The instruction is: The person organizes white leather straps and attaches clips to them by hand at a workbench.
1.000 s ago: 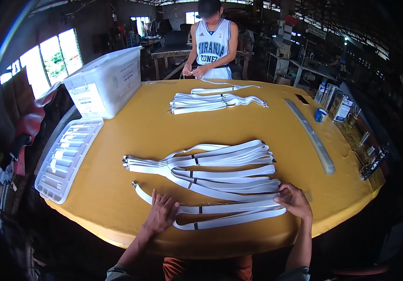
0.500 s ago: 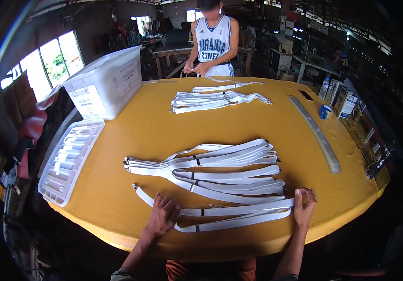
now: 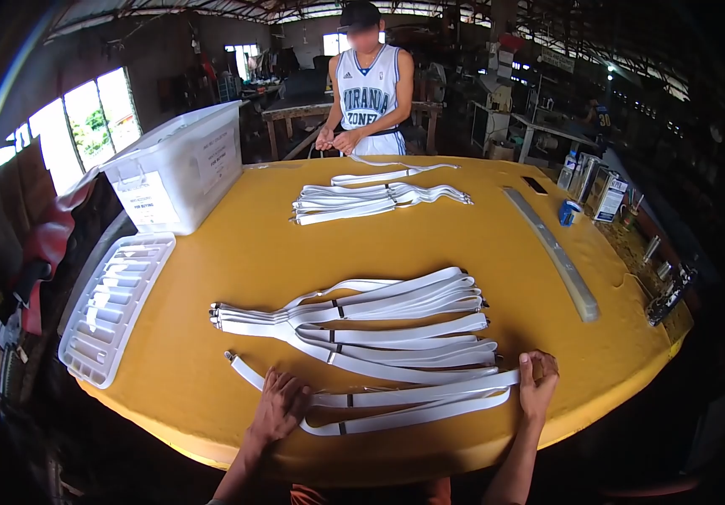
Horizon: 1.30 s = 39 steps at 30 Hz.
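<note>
A white strap set (image 3: 413,416) with dark sliders lies near the table's front edge. My left hand (image 3: 282,402) rests on its left part, palm down, fingers lying over the strap; a metal clip shows beyond them at upper left. At the strap's right end, my right hand (image 3: 538,375) pinches the white band between thumb and fingers. Just beyond lies a fanned bundle of white straps (image 3: 396,333), its metal clips gathered at the left.
A co-worker (image 3: 371,93) stands across the yellow table (image 3: 211,261), holding a strap near another strap pile (image 3: 345,202). At left are a white bin (image 3: 173,172) and its lid (image 3: 118,307). A long ruler-like strip (image 3: 552,252), a blue tape roll (image 3: 570,212) and cans (image 3: 602,194) are at right.
The whole view has shifted slightly, with the table contents appearing lower and further left. Both hands remain at the same strap, and its arrangement looks nearly unchanged.
</note>
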Motion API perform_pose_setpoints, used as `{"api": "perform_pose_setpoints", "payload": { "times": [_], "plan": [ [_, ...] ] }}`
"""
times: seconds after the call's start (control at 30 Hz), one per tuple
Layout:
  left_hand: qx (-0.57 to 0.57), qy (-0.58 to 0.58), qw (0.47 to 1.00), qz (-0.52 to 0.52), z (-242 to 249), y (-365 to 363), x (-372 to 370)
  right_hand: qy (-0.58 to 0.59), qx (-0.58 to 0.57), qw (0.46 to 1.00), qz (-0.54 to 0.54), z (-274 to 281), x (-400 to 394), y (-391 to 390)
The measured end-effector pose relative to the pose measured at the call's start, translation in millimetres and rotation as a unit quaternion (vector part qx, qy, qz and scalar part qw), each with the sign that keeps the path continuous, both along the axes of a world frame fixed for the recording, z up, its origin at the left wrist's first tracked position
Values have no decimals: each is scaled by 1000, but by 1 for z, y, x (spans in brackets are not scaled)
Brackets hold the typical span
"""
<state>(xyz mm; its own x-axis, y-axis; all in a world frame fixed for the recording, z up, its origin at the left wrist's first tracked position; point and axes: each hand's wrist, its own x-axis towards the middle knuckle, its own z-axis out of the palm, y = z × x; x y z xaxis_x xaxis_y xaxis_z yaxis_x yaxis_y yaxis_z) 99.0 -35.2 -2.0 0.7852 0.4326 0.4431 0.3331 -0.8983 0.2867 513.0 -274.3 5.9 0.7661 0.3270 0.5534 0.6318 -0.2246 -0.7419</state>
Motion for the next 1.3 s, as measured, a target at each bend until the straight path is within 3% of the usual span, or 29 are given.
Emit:
{"api": "perform_pose_setpoints", "payload": {
  "times": [0.23, 0.83, 1.03, 1.3],
  "plan": [
    [-66, -3, 997, 32, -5, 0, 2, -5, -11, 1000, 7, 0, 1, 0],
    [-28, -27, 999, 23, 11, -7, 6, -39, -31, 999, 19, 3, -4, 1],
    [-95, -31, 994, 48, 6, -6, 5, -24, -23, 999, 14, 0, -1, 1],
    [-84, -48, 995, 36, 9, -6, 2, -15, 5, 1000, 6, -3, 2, -1]
  ]
}}
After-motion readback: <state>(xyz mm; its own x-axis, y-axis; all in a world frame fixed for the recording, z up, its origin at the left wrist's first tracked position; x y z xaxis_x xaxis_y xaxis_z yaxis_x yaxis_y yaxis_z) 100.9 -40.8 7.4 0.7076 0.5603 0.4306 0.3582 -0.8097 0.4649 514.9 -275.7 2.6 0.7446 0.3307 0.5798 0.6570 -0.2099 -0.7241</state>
